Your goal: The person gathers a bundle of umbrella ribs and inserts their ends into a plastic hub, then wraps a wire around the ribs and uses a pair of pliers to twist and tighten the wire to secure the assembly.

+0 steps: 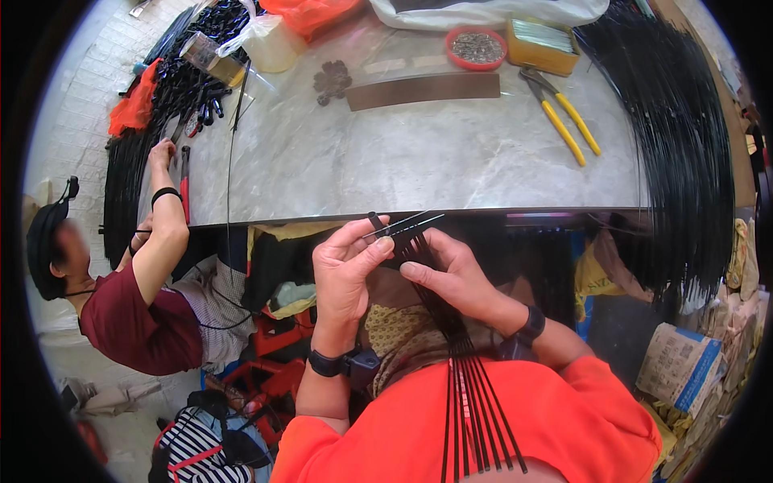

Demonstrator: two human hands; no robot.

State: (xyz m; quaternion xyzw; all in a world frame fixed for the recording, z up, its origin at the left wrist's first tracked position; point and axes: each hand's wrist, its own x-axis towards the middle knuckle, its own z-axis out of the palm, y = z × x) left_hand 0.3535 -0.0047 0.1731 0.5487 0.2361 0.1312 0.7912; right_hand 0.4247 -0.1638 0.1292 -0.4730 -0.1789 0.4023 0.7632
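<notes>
My left hand (345, 262) is raised just in front of the table edge, its thumb and forefinger pinching thin black rods near a short black cylindrical piece (375, 220). Close beside it, my right hand (460, 278) is wrapped around a bundle of thin black rods (441, 310), with the thumb lying across them. The upper ends of the bundle meet between my two hands. Its lower ends fan out over my orange shirt (555, 410). How the rod ends sit against the black piece is hidden by my fingers.
Yellow-handled pliers (564, 119), a red bowl of small metal parts (475, 48), a yellow box (542, 47) and a brown strip (423, 90) lie on the grey table (322, 161). Long black rods (672, 145) hang over its right end. A co-worker (145, 314) works at the left.
</notes>
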